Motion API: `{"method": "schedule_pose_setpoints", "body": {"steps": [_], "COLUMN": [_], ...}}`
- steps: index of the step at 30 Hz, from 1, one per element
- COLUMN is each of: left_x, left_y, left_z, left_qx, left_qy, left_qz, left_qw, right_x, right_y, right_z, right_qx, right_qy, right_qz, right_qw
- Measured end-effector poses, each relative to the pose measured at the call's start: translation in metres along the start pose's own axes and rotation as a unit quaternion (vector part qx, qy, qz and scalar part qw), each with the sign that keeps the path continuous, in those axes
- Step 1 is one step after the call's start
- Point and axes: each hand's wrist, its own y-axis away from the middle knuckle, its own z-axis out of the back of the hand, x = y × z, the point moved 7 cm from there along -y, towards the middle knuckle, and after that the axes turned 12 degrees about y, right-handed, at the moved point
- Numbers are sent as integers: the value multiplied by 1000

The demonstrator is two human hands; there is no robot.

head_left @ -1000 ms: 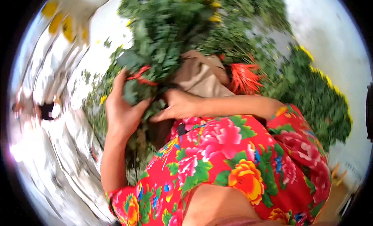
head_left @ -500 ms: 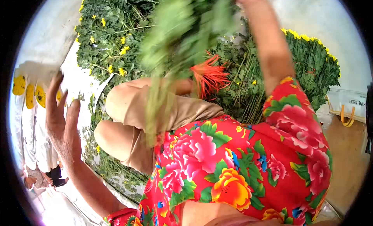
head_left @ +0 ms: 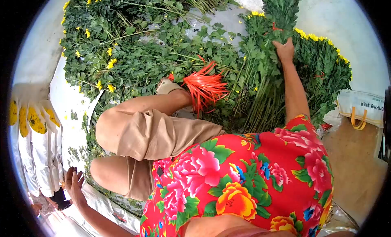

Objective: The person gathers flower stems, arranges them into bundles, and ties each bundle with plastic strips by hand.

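My right hand (head_left: 285, 50) reaches far forward, its fingers closed around a bunch of chrysanthemums (head_left: 281, 9). A red tie (head_left: 276, 27) circles that bunch just above the hand, and its stems run down over the stacked bunches. At the lower left, my left hand (head_left: 74, 187) is held out with its fingers apart and nothing in it, near the white wrapped bundles. A fan of red plastic ties (head_left: 205, 87) lies by my ankle, among loose chrysanthemum stems (head_left: 163, 59).
Stacked bunches with yellow blooms (head_left: 326, 66) stand at the right. White-wrapped yellow flowers (head_left: 37, 122) line the left side. A white bag with orange handles (head_left: 362, 108) sits at the far right. Parts of another person (head_left: 36, 206) show at lower left.
My right hand has swung the bunch from over my lap forward and right onto the stacked bunches. My left hand has dropped lower. The view has shifted slightly.
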Motion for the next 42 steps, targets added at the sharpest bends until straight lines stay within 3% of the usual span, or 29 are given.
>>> {"method": "schedule_pose_setpoints", "body": {"steps": [1,5,6,7,9,10,11,12,13,14,16,18,19,20,21,23,25,26,28,30,32,33,34,36,37,39,40,41,42], "left_x": [-4,-22,-10,-4,4,12,11,5,1,5,-3,-7,-8,-2,10,26,33,40,61,63,63,69,74,86,89,93,96,89,84], "left_y": [0,-9,-15,-19,-12,-10,-4,0,2,-2,0,-1,-4,9,2,-9,-18,-20,-29,-53,-77,-86,-90,-111,-122,-142,-151,-153,-155], "left_z": [-7,-50,-45,-45,-48,-49,-53,-55,-65,-65,-85,-110,-123,-153,-169,-199,-225,-239,-262,-275,-295,-308,-322,-349,-361,-385,-400,-405,-414], "left_qx": [16,54,64,100,152,181,176,184,195,220,238,267,279,294,317,349,367,387,408,404,407,403,412,365,369,321,312,318,301], "left_qy": [-24,-50,-52,-90,-120,-138,-161,-200,-210,-201,-230,-255,-267,-266,-263,-263,-279,-292,-296,-191,-91,-41,-40,179,181,343,353,352,377], "left_qz": [16,2,-2,4,-13,-21,11,6,11,-29,-4,-5,0,-28,-49,-28,-49,-37,-31,-26,2,22,30,82,89,190,198,207,229], "left_qw": [999,997,997,991,981,974,971,962,958,954,944,929,923,918,910,899,886,874,863,894,909,914,910,910,907,862,859,855,845], "right_x": [2,-36,-52,-65,-29,-1,9,44,81,131,215,301,339,362,391,411,429,430,409,415,419,417,418,426,432,451,441,439,428], "right_y": [10,-5,-5,3,34,44,32,31,41,55,77,125,147,179,218,232,261,269,271,270,265,261,261,265,268,272,262,255,246], "right_z": [-8,-76,-116,-143,-119,-96,-112,-107,-103,-95,-112,-116,-133,-116,-100,-160,-153,-154,-192,-211,-222,-221,-204,-180,-179,-152,-176,-183,-214], "right_qx": [55,51,203,345,362,370,361,330,322,270,212,184,178,290,296,269,173,203,148,155,346,348,338,253,258,91,79,85,248], "right_qy": [20,154,238,319,415,448,485,512,509,485,338,136,136,145,117,97,170,209,196,185,129,132,43,-81,-75,-72,1,10,50], "right_qz": [-45,-108,-29,55,174,146,198,186,198,264,418,576,615,580,613,550,544,508,487,469,384,379,409,473,470,518,498,493,429], "right_qw": [997,981,949,881,816,800,771,770,774,789,816,785,756,747,723,785,803,810,838,850,846,847,847,840,841,847,863,866,867]}}
